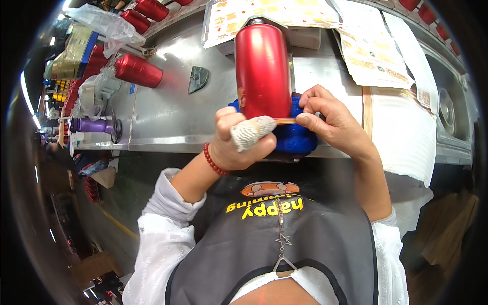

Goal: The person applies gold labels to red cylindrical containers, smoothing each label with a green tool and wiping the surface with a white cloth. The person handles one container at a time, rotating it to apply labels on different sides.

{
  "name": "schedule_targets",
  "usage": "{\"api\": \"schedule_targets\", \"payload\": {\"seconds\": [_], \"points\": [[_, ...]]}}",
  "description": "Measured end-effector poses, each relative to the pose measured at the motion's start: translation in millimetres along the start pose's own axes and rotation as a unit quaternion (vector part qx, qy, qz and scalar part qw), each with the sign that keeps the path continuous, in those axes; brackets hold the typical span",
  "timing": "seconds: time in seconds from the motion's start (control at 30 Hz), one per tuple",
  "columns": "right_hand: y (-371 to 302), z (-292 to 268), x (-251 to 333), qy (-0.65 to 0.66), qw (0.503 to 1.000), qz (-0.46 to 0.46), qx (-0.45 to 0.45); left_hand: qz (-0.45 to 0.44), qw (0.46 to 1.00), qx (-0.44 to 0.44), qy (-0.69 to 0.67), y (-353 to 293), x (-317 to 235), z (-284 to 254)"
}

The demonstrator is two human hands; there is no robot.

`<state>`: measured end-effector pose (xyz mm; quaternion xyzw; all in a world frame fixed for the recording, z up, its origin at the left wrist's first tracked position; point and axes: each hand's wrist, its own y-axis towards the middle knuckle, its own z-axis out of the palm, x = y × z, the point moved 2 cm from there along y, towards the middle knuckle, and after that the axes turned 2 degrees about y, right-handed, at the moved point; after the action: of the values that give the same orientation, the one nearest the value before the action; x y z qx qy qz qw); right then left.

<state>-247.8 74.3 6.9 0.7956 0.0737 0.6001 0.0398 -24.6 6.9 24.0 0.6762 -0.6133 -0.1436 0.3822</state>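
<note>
From the head view, I see a red cylinder (263,71), glossy, with pale reflections and small worn marks low on its left side, near the front edge of the steel surface (173,114), by blue cloth (295,140). The left hand (233,147) is curled, gripping a thin orange strip (285,121); the right hand (333,122) pinches its other end.

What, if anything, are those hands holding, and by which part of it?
A thin orange strip, it seems: the right hand appears to pinch its right end. Its left part meets the left hand, where any grip is hidden.
</note>
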Motion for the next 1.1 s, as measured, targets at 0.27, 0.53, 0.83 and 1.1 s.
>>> {"api": "schedule_targets", "payload": {"seconds": [0.27,0.53,0.83,1.1], "points": [[3.0,0.7,-1.4,-0.011,1.000,0.004,-0.006,0.006,0.998,0.041,-0.055,1.7,-0.6,6.2],[-2.5,0.2,-19.1,-0.063,0.996,-0.048,-0.032,-0.040,0.992,0.117,0.031,37.7,-6.3,4.2],[-25.3,28.8,14.8,-0.152,0.965,-0.151,-0.150,-0.296,0.936,0.041,-0.186,-16.1,3.3,1.1],[-34.1,43.4,12.8,-0.210,0.942,-0.211,-0.155,-0.422,0.826,-0.007,-0.374,1.5,0.1,7.8]]}}
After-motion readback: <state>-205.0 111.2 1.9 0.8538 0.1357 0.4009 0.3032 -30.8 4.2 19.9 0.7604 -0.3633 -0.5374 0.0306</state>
